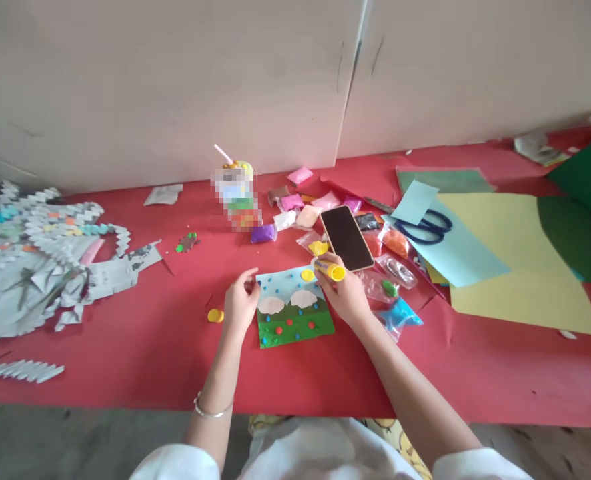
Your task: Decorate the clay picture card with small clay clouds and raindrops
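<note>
On the red table before me lies a picture card (295, 332) with green hills, two white clouds, a yellow sun and several red and blue dots. My left hand (240, 301) is at its upper left edge, fingers curled and pinching the edge. A yellow glue stick (333, 271) is gripped in my right hand (346, 293), one end close to the yellow sun at the card's upper right corner. Left of my left hand sits a yellow cap (215, 315). Just beyond my right hand rests a phone (347, 237) with a dark screen.
Several small bags of coloured clay (308, 215) surround the phone. Blue-handled scissors (425, 227) lie partly among coloured paper sheets (515, 253) at right. A decorated cup with a straw (238, 197) stands near the wall. Folded paper pieces (60, 253) are heaped at left.
</note>
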Action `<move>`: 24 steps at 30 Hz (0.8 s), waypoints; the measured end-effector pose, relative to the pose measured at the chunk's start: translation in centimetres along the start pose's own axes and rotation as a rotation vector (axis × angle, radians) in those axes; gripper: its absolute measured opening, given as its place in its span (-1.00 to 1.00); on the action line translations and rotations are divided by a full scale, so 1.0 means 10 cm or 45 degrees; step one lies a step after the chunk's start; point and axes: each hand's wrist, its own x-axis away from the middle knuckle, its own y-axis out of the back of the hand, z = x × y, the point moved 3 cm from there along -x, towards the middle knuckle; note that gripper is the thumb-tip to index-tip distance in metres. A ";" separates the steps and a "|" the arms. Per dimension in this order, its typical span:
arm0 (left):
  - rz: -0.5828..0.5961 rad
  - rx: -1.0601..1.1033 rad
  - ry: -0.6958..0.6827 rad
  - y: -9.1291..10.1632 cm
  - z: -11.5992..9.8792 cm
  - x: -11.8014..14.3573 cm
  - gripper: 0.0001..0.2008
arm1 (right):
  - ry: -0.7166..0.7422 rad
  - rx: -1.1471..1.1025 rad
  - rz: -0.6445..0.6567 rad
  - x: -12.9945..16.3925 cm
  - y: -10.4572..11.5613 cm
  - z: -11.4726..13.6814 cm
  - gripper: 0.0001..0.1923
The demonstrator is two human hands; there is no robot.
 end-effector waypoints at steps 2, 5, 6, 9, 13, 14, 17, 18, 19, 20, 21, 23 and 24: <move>0.015 0.053 -0.025 0.09 -0.02 -0.03 -0.76 | 0.037 0.061 -0.031 0.00 0.02 0.01 -0.69; -0.022 0.140 -0.006 0.31 0.00 -0.05 -0.79 | 0.159 0.210 -0.022 0.02 0.01 0.02 -0.60; -0.053 0.171 0.014 0.40 0.02 -0.05 -0.77 | 0.212 0.282 -0.001 0.02 0.00 0.02 -0.56; -0.174 0.282 0.073 0.68 0.15 -0.07 -0.71 | 0.324 0.484 0.061 0.03 -0.07 -0.03 -0.46; -0.367 0.468 0.147 1.00 0.41 -0.09 -0.60 | 0.387 0.555 0.052 0.04 -0.10 -0.08 -0.43; -0.416 0.517 0.163 1.08 0.49 -0.09 -0.58 | 0.392 0.556 0.024 0.05 -0.10 -0.05 -0.43; -0.553 0.653 0.194 1.33 0.70 -0.16 -0.58 | 0.396 0.539 -0.055 0.14 -0.14 0.18 -0.45; -0.595 0.692 0.200 1.44 0.75 -0.21 -0.59 | 0.416 0.513 -0.055 0.21 -0.18 0.30 -0.47; -0.633 0.726 0.204 1.56 0.80 -0.27 -0.62 | 0.453 0.478 -0.023 0.28 -0.25 0.42 -0.48; -0.665 0.756 0.206 1.68 0.84 -0.35 -0.65 | 0.524 0.430 0.026 0.38 -0.33 0.56 -0.51; -0.689 0.782 0.207 1.81 0.87 -0.45 -0.68 | 0.613 0.373 0.085 0.48 -0.42 0.68 -0.53; -0.700 0.825 0.201 2.06 0.90 -0.71 -0.72 | 0.730 0.297 0.180 0.66 -0.60 0.85 -0.54; -0.695 0.843 0.204 2.17 0.91 -0.86 -0.72 | 0.747 0.283 0.201 0.73 -0.68 0.89 -0.54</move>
